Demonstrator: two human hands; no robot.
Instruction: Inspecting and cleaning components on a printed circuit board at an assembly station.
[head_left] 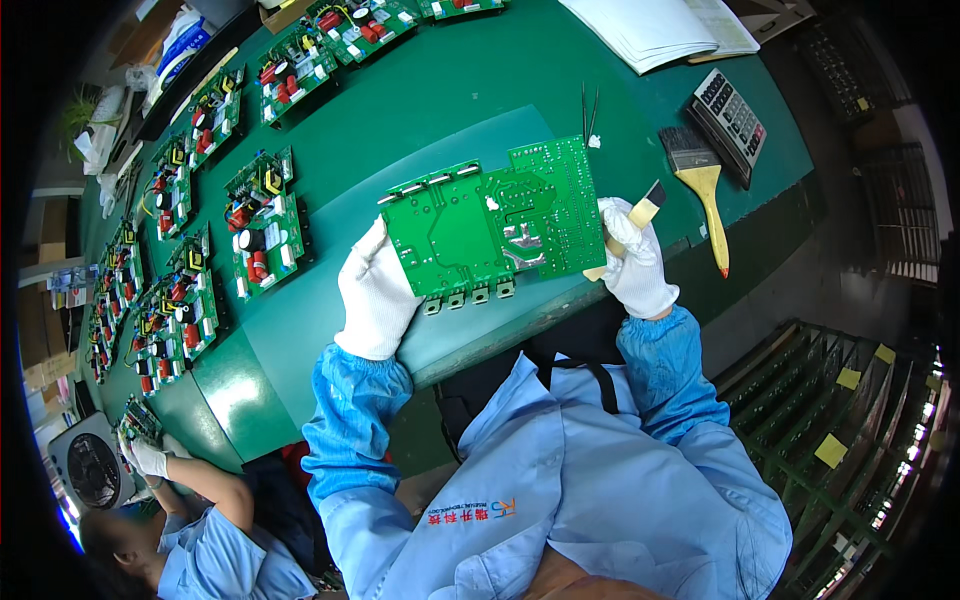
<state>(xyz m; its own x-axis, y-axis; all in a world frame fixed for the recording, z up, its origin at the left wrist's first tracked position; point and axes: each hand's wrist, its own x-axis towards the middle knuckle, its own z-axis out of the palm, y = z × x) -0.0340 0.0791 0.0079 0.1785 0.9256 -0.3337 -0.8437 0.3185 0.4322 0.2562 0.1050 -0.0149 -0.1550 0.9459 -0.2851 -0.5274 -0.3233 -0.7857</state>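
A green circuit board point(450, 230) is held up over the bench, its soldered underside facing me and several metal tabs sticking out along the near edge. My left hand point(375, 295), in a white glove, grips the board's left edge. At the right edge, my gloved right hand point(640, 275) is closed around a small flat brush point(645, 208), whose dark bristles point up and away from the board. That hand is close against the board's edge; whether its fingers also pinch the board I cannot tell. The parts on the board's other side are mostly hidden.
Several populated circuit boards point(265, 225) stand along the left and far side. To the right lie a wide brush point(705, 190), a calculator point(730, 120) and papers point(650, 35). A rack point(810, 430) holds boards at lower right. A co-worker point(215, 530) handles a board at lower left.
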